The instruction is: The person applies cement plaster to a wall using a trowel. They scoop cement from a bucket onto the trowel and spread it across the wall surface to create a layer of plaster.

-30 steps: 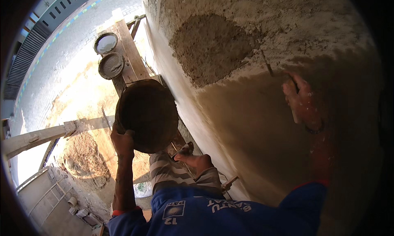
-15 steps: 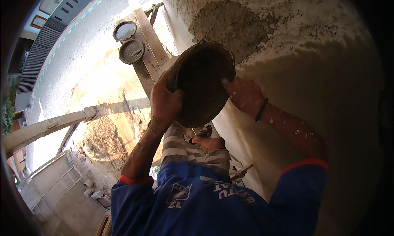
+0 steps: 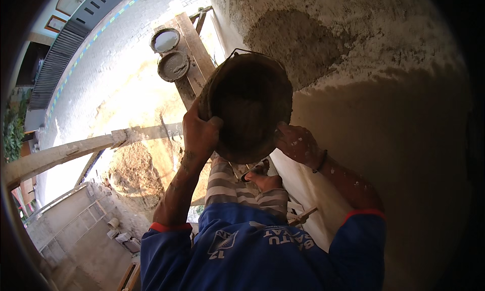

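A dark, mortar-crusted bucket (image 3: 245, 104) with a wire handle is tipped toward me above my legs, its shadowed inside showing. My left hand (image 3: 201, 134) grips its left rim, thumb over the edge. My right hand (image 3: 295, 143), speckled with pale mortar, has its fingers closed on the lower right rim. Beside the bucket is the plastered wall (image 3: 364, 139), with a rough, darker mortar patch (image 3: 295, 38) higher up.
Two buckets, one with pale liquid (image 3: 165, 40), one with grey mortar (image 3: 174, 65), stand on wooden planks (image 3: 196, 46). A long timber beam (image 3: 65, 154) crosses at left, near a sand heap (image 3: 134, 172). Railing, paving and rubble show below.
My right hand has come from the wall, where it held a tool, to the bucket's rim. The tool no longer shows. The bucket has moved rightward, held between both hands.
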The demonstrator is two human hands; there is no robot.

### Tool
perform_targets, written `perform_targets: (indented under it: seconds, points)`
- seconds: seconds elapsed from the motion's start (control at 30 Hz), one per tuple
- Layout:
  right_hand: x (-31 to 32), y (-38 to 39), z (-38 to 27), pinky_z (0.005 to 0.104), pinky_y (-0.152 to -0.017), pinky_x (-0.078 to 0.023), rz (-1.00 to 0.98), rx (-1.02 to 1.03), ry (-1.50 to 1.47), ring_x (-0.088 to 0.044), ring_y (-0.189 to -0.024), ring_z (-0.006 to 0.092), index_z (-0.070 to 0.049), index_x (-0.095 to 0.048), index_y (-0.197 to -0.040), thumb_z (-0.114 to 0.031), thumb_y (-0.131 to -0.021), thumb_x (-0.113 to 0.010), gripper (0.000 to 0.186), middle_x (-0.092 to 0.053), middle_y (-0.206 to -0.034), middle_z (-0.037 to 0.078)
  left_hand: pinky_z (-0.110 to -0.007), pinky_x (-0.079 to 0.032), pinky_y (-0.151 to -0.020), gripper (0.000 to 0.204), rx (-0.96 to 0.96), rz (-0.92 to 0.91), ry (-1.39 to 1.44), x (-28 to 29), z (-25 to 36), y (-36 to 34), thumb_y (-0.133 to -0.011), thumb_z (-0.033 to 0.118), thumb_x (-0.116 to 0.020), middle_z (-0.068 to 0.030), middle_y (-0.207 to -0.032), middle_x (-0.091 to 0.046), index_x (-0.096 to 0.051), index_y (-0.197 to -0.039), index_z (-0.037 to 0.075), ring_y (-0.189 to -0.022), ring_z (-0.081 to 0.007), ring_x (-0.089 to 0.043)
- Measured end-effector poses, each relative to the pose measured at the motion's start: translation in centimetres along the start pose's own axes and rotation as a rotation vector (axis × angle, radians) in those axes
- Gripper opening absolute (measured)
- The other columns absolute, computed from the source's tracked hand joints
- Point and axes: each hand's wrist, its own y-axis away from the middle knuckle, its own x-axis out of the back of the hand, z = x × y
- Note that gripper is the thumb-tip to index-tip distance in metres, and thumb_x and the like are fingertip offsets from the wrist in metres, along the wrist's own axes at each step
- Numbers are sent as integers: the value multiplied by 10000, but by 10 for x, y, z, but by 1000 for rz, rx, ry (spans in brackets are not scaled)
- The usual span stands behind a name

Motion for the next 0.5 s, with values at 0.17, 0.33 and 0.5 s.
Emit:
perform_targets:
  seconds: [0.17, 0.33, 0.5]
  points:
    - [-7, -6, 19, 381, -644, -529, -3, 1, 75, -649, -754, 235, -122, -635, -999, -213, -811, -656, 210, -595, -1177, 96, -341, -498, -850, 527, 48, 58, 53, 7, 8, -7, -641, 22, -572, -175, -978, -685, -579, -1166, -32, -906, -254, -664]
    - [33, -32, 16, 375, -737, -512, 6, 0, 38, -625, -896, 275, -103, -618, -1048, -149, -809, -640, 244, -605, -1126, 120, -325, -499, -824, 535, 116, 118, 228, 15, -4, -19, -623, -6, -581, -137, -983, -675, -565, -1156, -58, -880, -225, -644]
    - [116, -87, -22, 439, -810, -497, -148, -212, -304, -603, -917, 374, -28, -493, -1053, -161, -809, -654, 321, -604, -1018, 156, -311, -498, -819, 504, 198, 226, 275, 48, -38, -24, -656, -35, -584, -118, -1030, -654, -557, -1158, -55, -881, -203, -625]
